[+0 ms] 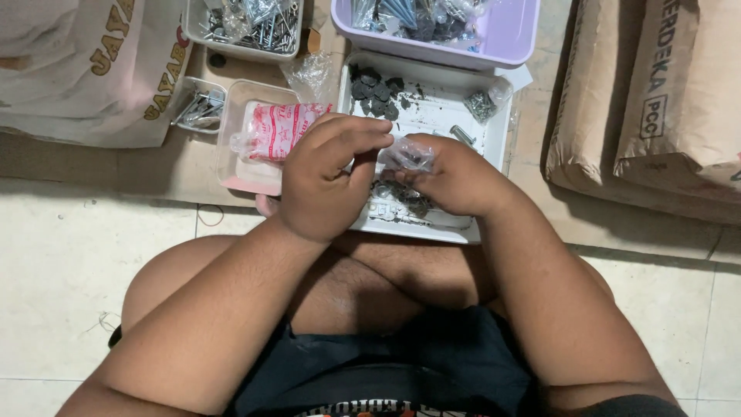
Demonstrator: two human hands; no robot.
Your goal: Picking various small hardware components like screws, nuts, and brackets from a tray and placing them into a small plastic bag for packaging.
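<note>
Both hands pinch clear bag over white tray.

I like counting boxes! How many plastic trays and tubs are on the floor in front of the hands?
5: a white tray under the hands, a lilac tub behind it, a pinkish tray left, a small clear tub, and a tub of nails top left. More may lie out of view.

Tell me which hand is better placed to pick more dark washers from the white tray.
Probably the right hand: it sits directly over the white tray, pinching the small clear bag, with the dark washers just beyond it. The left hand is nearer the pink tray.
</note>
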